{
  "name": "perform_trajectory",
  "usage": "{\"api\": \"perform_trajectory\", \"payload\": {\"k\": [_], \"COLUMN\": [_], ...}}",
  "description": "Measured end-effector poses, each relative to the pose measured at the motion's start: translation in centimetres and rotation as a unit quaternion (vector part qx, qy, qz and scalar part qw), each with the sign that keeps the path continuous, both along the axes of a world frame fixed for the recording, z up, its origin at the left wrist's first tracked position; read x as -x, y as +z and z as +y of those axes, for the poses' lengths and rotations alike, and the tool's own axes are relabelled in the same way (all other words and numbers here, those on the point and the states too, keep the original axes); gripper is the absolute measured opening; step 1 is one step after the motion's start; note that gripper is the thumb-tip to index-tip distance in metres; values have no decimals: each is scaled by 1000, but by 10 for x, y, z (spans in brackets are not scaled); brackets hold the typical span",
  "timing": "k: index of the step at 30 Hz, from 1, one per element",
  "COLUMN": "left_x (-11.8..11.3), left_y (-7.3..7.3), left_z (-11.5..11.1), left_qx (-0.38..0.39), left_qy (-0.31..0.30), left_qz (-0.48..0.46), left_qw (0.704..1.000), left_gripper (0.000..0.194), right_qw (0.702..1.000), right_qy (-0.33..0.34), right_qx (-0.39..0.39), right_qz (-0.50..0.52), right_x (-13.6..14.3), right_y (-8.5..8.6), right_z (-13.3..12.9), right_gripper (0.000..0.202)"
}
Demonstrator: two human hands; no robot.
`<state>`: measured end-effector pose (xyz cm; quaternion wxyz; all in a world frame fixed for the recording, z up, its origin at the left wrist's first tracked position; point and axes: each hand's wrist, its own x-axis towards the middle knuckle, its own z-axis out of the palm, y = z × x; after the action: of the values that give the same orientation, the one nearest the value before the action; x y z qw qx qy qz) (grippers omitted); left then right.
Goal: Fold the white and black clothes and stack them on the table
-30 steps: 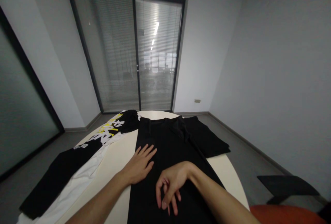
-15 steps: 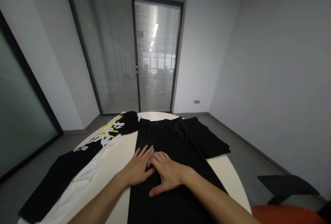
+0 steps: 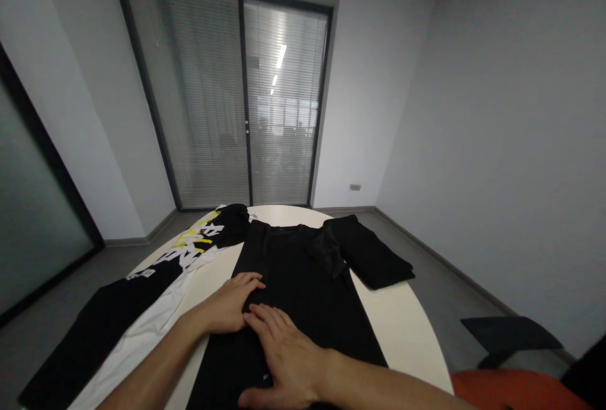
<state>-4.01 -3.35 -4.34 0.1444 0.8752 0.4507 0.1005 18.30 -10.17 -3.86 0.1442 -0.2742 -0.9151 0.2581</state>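
Observation:
A black garment lies spread lengthwise on the round pale table, its neckline at the far end. My left hand rests on its left edge, fingers stretched out and slightly bent. Just to the right and nearer, my right hand lies on the same cloth with the thumb spread away, its fingertips close to my left hand. Neither hand appears to hold anything. Beyond them at the right is a folded black cloth.
Along the table's left side lies a black and white garment with white and yellow print. An orange chair with a dark armrest stands at the lower right. Glass panels with blinds are behind the table.
Both hands have moved nearer and a little left. The garment's near part has shifted left, and more table shows between it and the folded black cloth.

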Motion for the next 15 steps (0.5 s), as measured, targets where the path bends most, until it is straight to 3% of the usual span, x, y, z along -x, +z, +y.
{"api": "perform_trajectory", "payload": {"k": [2,4,7,9,11,12,15], "left_x": [0,-3,-7,-7,-6,-5,-3], "left_y": [-1,-7,-18,-24,-28,-29,-29], "left_z": [-3,-4,-2,0,2,3,4], "left_qx": [-35,-72,-110,-102,-72,-58,-28], "left_qy": [14,32,50,49,45,44,46], "left_qz": [-6,-16,-30,-24,-5,5,27], "left_qw": [999,997,992,993,996,997,998], "left_gripper": [49,34,44,60,67,67,67], "right_qw": [1000,999,974,930,888,881,900], "right_qy": [0,-33,-200,-332,-411,-424,-379], "right_qx": [1,-24,-101,-142,-163,-163,-129], "right_qz": [9,15,-22,-76,-123,-132,-174], "right_x": [3,-1,-21,-42,-65,-75,-95], "right_y": [3,10,21,25,23,20,2], "right_z": [5,21,63,95,124,135,155], "right_gripper": [90,65,35,34,41,45,56]}}
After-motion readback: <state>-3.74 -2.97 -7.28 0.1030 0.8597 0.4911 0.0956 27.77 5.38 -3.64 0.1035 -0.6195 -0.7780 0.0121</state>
